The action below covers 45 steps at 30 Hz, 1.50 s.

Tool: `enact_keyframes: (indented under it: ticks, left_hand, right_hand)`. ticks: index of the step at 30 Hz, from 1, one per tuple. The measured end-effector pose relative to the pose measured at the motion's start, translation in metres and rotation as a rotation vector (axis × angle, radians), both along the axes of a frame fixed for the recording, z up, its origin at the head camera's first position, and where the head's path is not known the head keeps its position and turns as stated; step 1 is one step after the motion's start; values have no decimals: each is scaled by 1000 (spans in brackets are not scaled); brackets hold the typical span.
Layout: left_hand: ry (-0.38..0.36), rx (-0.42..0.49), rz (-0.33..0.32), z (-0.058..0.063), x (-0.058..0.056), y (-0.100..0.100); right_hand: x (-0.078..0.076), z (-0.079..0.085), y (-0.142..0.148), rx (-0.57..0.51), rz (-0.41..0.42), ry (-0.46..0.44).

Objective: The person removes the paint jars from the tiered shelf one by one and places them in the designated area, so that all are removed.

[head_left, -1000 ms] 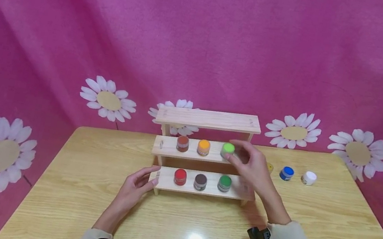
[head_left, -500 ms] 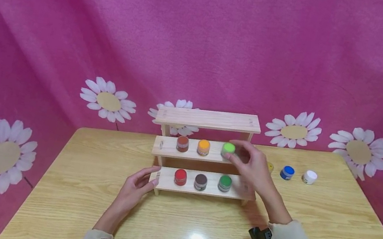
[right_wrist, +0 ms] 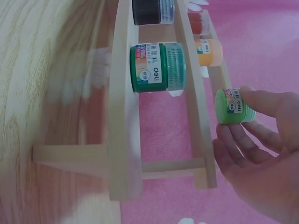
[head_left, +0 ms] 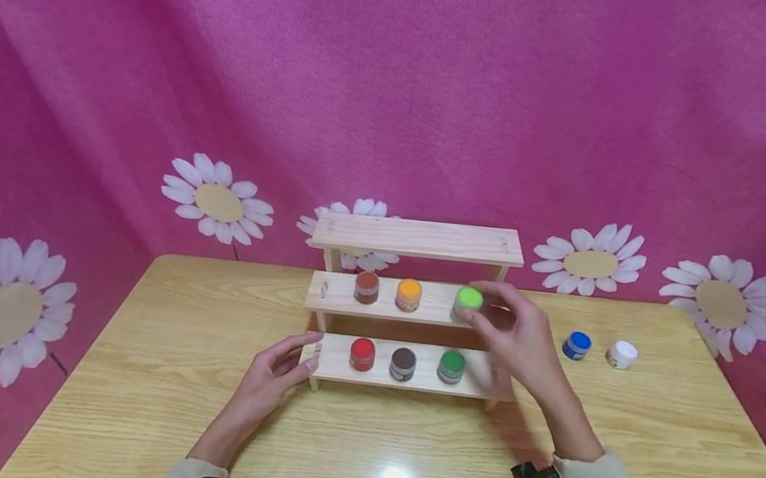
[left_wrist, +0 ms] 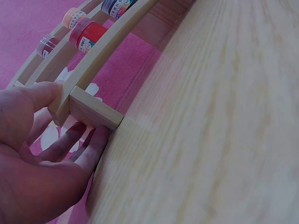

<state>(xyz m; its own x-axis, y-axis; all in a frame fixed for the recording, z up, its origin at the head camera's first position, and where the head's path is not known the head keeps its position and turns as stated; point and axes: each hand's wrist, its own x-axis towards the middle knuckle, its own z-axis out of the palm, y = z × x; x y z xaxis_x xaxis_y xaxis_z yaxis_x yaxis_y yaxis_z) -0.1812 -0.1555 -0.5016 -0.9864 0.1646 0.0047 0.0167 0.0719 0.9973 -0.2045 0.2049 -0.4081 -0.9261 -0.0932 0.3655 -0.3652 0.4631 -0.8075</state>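
Note:
A three-step wooden rack stands on the table. At the left end of its lowest step, my left hand grips the board, thumb on top and fingers beneath beside the leg in the left wrist view. On the middle step my right hand pinches a light green paint jar between thumb and fingers; its label faces the right wrist camera. Left of that jar stand an orange paint jar and a brown one. The lowest step bears a red jar, a dark brown jar and a dark green jar.
A blue paint jar and a white jar stand on the table to the right of the rack. Behind everything hangs a pink cloth with printed daisies. The top step holds no jars.
My right hand has shifted the light green paint jar slightly right along the middle step. A yellow thing behind that hand is now hidden. The left hand keeps its place.

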Motion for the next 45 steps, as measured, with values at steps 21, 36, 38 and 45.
enact_keyframes:
  ticks: [21,36,38,45]
  left_hand:
    - [-7,-13,1,-4,1,-4]
    - [15,-18,6,-1,-1,-3]
    - [24,-20,7,-1,-1,-3]
    - [25,-9,-3,-2,-1,-1]
  right_hand:
    - [29,4,18,-6,-3,81]
    - [51,-6,41,-3,-51,90]
    - [52,-8,45,-7,-58,90]
    - [54,-19,56,-12,-74,68]
